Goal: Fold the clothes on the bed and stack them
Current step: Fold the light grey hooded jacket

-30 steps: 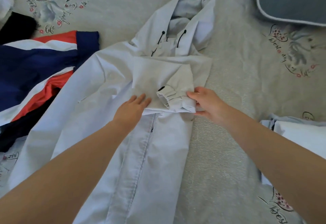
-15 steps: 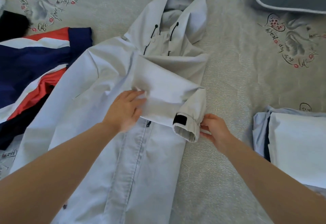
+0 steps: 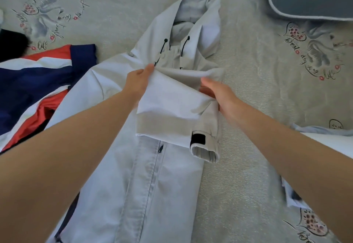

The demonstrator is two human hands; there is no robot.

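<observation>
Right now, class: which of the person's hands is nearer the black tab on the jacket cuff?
Right. The right hand holds the folded sleeve just above the black tab, on the same side. The left hand grips the sleeve's far upper edge, across the jacket.

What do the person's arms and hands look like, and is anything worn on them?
Both forearms are bare as far as the picture shows, with no sleeves in view. The left hand and right hand wear no gloves. No watch, bracelet or ring shows on either. Fingernails are too blurred to describe.
</observation>
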